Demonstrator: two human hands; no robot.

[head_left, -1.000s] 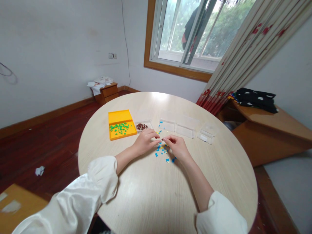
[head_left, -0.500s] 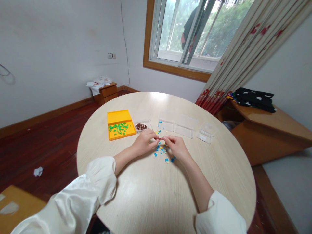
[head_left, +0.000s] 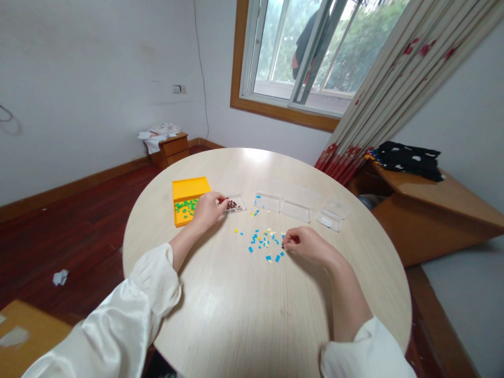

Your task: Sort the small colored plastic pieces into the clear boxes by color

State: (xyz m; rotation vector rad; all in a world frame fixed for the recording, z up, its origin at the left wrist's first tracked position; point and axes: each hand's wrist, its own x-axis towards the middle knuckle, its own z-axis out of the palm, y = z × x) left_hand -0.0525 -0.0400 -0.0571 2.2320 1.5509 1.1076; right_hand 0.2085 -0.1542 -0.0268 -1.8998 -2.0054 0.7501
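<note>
Over the left end of a clear tray of dark brown pieces (head_left: pixel 233 205) is my left hand (head_left: pixel 211 210), its fingers pinched together; what they hold, if anything, is too small to name. Just left of it lies the open yellow box (head_left: pixel 191 187) with green pieces (head_left: pixel 185 207). My right hand (head_left: pixel 298 242) is closed at the right edge of scattered blue, yellow and cream pieces (head_left: pixel 260 240); a tiny dark piece shows at its fingertips.
Behind the scattered pieces stand clear trays, one with a few blue pieces (head_left: pixel 269 202), another (head_left: pixel 296 211) and a smaller one (head_left: pixel 329 221) at the right. All rest on the round table (head_left: pixel 236 315).
My hands were together over the scattered pieces and have moved apart. The left went left to the brown pieces, the right moved right and slightly down.
</note>
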